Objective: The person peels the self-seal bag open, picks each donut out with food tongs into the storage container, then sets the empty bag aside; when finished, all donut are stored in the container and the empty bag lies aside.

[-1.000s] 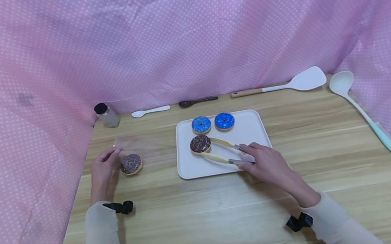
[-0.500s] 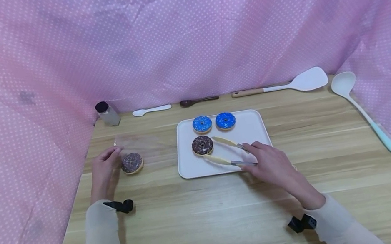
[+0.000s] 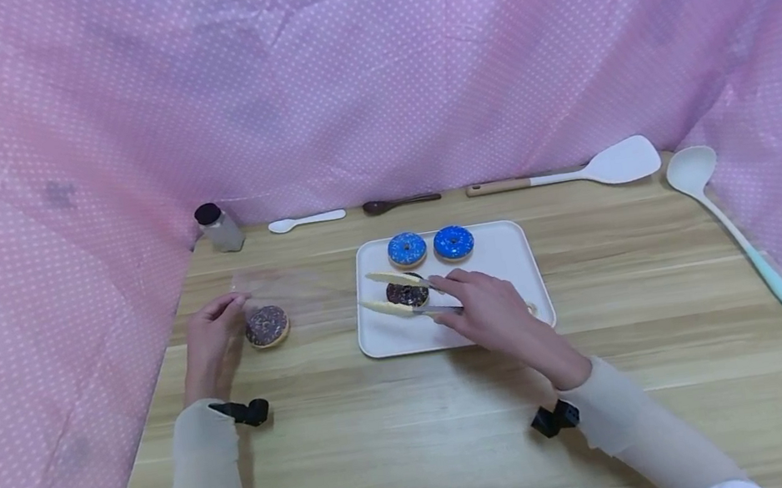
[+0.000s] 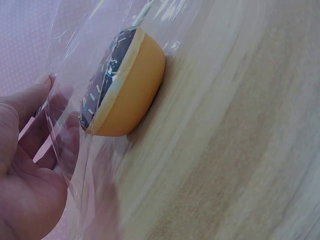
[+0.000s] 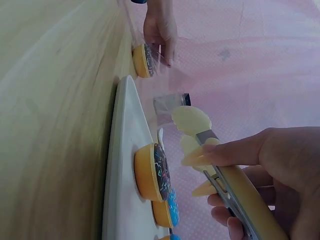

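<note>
My left hand pinches the edge of a clear plastic bag on the table's left side. Through the film a chocolate doughnut with sprinkles shows. My right hand grips tongs with cream-coloured tips. In the right wrist view these tips stand apart from a second chocolate doughnut, which lies on a white tray. From the head, the tongs' two arms overlap that doughnut from above. Behind it on the tray sit a light blue doughnut and a darker blue one.
Along the back lie a white spoon, a dark brown spoon and a white spatula. A black-capped jar stands back left. On the right rests a ladle. Pink dotted cloth surrounds the table.
The tongs have come away from the chocolate doughnut on the tray, and my right hand has brought them leftward over it. My left hand keeps its place at the bag.
</note>
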A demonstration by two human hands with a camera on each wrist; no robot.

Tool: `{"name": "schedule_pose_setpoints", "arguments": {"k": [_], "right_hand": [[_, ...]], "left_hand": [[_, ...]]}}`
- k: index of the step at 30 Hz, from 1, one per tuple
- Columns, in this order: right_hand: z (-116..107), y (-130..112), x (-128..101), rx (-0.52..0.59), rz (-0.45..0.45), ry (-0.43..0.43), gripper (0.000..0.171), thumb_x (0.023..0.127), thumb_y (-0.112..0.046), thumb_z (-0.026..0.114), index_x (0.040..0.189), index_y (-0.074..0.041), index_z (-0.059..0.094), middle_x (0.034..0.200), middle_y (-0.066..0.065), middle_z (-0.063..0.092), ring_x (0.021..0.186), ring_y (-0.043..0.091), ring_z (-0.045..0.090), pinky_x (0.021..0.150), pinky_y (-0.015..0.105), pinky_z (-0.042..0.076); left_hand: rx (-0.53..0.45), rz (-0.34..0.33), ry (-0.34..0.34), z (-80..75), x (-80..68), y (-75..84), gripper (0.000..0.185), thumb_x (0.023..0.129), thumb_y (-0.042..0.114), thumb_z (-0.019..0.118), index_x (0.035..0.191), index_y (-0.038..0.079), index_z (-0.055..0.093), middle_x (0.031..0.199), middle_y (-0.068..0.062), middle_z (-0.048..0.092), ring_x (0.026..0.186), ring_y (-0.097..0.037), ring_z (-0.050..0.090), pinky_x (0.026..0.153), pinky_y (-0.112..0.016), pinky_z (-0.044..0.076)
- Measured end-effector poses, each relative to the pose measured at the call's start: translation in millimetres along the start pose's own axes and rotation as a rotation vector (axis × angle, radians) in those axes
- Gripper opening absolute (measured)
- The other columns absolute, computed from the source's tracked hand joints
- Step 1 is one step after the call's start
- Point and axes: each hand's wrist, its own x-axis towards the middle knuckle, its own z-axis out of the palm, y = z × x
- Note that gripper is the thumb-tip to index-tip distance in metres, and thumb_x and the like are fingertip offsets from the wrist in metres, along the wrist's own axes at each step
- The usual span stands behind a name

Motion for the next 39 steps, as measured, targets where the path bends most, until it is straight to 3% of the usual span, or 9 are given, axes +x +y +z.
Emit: {"name": "schedule_pose_setpoints", "arguments": {"k": [5, 12, 17, 22, 29, 39], "right_hand": [[5.9, -9.2, 21.1, -0.049, -0.064, 0.005, 0.048, 0.085, -0.035, 0.072, 0.13, -0.023, 0.06, 0.113, 0.001, 0.066, 0.09, 0.017, 0.062, 0.064, 0.035, 0.053], [13.2, -19.9, 39.7, -0.052, -0.132, -0.007, 0.041, 0.086, -0.032, 0.07, 0.126, -0.025, 0.062, 0.122, 0.0, 0.065, 0.091, 0.016, 0.062, 0.064, 0.033, 0.052], [16.6, -26.7, 48.7, -0.119, -0.174, 0.0, 0.039, 0.086, -0.031, 0.071, 0.124, -0.024, 0.064, 0.12, -0.002, 0.066, 0.089, 0.016, 0.064, 0.06, 0.03, 0.05], [19.5, -34.4, 58.5, -0.179, -0.176, -0.038, 0.036, 0.086, -0.029, 0.07, 0.122, -0.025, 0.065, 0.108, -0.003, 0.067, 0.08, 0.015, 0.061, 0.053, 0.026, 0.044], [23.6, -45.4, 72.5, -0.175, -0.2, -0.095, 0.037, 0.085, -0.031, 0.072, 0.121, -0.026, 0.065, 0.102, -0.002, 0.066, 0.081, 0.016, 0.06, 0.057, 0.031, 0.049], [29.3, -51.2, 85.7, -0.135, -0.261, -0.141, 0.044, 0.084, -0.035, 0.073, 0.126, -0.028, 0.062, 0.108, -0.003, 0.066, 0.087, 0.019, 0.062, 0.062, 0.035, 0.052]], "left_hand": [[0.025, 0.006, -0.007, -1.2, -0.5, -0.1, 0.047, 0.087, 0.052, 0.06, 0.12, 0.019, 0.066, 0.12, 0.007, 0.061, 0.111, -0.007, 0.05, 0.099, -0.031, 0.037], [0.045, 0.012, -0.012, -1.4, 0.0, -0.6, 0.047, 0.088, 0.052, 0.059, 0.12, 0.019, 0.066, 0.12, 0.007, 0.062, 0.111, -0.008, 0.05, 0.097, -0.032, 0.039], [0.063, 0.004, -0.018, -1.2, 0.2, 1.0, 0.049, 0.088, 0.055, 0.058, 0.121, 0.019, 0.065, 0.124, 0.005, 0.06, 0.117, -0.01, 0.049, 0.103, -0.037, 0.038], [0.062, -0.009, -0.016, -1.4, -0.3, 1.3, 0.05, 0.088, 0.055, 0.057, 0.122, 0.019, 0.065, 0.125, 0.003, 0.059, 0.116, -0.011, 0.048, 0.103, -0.037, 0.037], [0.077, 0.028, -0.011, -1.7, -0.9, 1.6, 0.049, 0.089, 0.053, 0.058, 0.121, 0.016, 0.065, 0.118, 0.007, 0.061, 0.107, -0.005, 0.052, 0.092, -0.025, 0.041], [0.044, 0.043, -0.005, -1.8, -0.2, 1.1, 0.045, 0.089, 0.048, 0.061, 0.118, 0.015, 0.067, 0.112, 0.01, 0.064, 0.108, -0.005, 0.051, 0.095, -0.026, 0.039]]}}
